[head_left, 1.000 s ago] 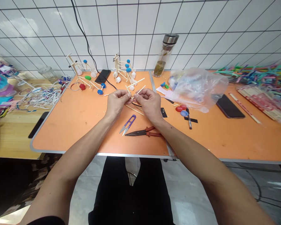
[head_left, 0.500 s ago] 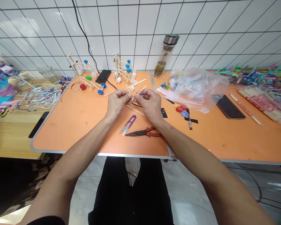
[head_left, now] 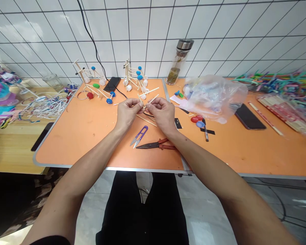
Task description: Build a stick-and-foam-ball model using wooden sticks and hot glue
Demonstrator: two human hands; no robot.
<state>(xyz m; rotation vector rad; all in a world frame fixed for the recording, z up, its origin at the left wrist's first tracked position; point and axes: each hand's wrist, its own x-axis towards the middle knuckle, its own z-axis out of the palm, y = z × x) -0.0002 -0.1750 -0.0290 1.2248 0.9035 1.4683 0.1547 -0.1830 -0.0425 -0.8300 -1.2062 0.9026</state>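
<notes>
At the far left, beside the orange worktop, lie a bunch of purple and teal craft material and a tangle of white paper strips, with a glass tumbler behind them. At the upper left of the worktop stand two stick models with blue and white bottle caps, a black phone between them.

At the centre, the left hand and right hand are together, raised just above the worktop, fingertips meeting around thin wooden sticks. The work in hand is this small pinched joint of sticks, whose free ends angle toward the upper right; exactly how they cross is hidden by the fingers. Below lie purple thread snips and red-handled pliers, both untouched.

To the right stand a glass bottle and a clear plastic bag, with red and blue caps in front. Further right are a second phone and coloured pipe cleaners.
</notes>
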